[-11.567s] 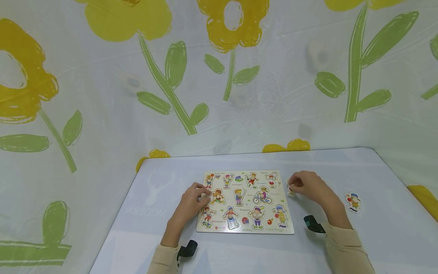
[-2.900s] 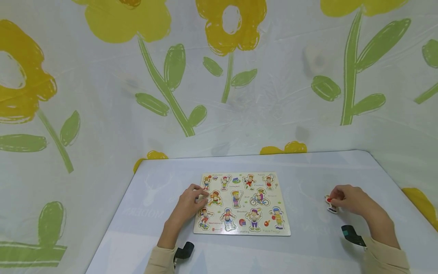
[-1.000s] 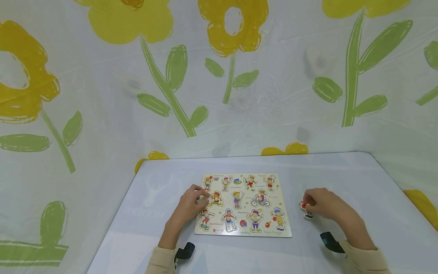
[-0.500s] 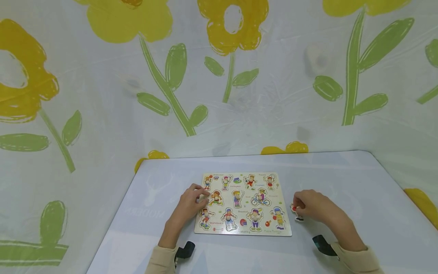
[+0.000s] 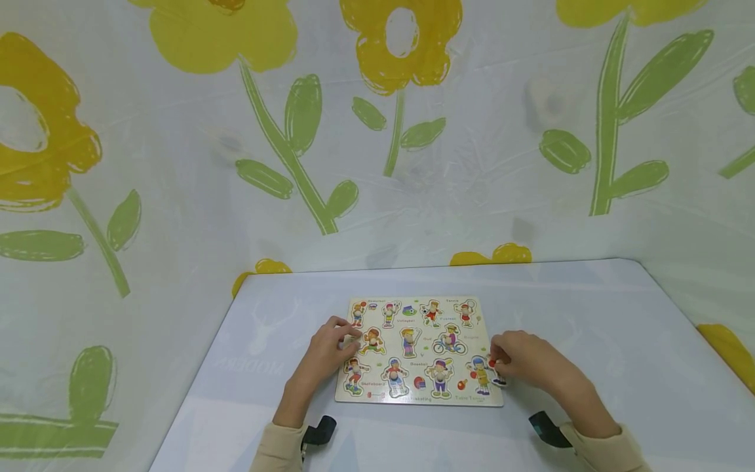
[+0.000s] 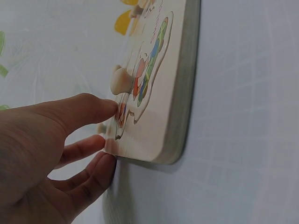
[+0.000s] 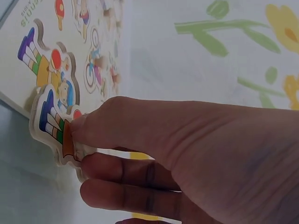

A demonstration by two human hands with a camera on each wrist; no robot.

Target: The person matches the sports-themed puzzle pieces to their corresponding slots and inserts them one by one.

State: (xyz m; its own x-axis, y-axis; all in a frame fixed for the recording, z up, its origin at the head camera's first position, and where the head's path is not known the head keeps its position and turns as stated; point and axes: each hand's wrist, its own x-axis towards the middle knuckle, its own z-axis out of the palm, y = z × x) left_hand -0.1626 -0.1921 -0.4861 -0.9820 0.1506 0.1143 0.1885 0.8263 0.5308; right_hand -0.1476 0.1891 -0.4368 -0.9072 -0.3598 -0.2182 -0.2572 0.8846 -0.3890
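A wooden peg puzzle board [image 5: 425, 367] with sports figures lies on the table. My left hand [image 5: 330, 347] is at its left edge. In the left wrist view the thumb [image 6: 88, 112] reaches over the board's face beside a wooden knob [image 6: 121, 81], and other fingertips touch the edge near the corner. My right hand [image 5: 525, 357] pinches a puzzle piece [image 7: 55, 123], a figure with blue shoes and a red paddle, between thumb and forefinger. This piece is tilted at the board's right edge, close to the matching table tennis picture [image 7: 43, 70]; its head end is hidden behind the fingers.
Several knobbed figures, such as the cyclist [image 5: 451, 339] and the baseball player [image 5: 440, 379], fill the board. Around it spreads a pale table [image 5: 283, 367]. Behind stands a white flower-print curtain [image 5: 472, 144]. Each wrist wears a black camera [image 5: 550, 429].
Earlier, the table tennis piece lay on the table at right; my right hand picked it up and carried it left to the board's right edge. My left hand has stayed at the left edge.
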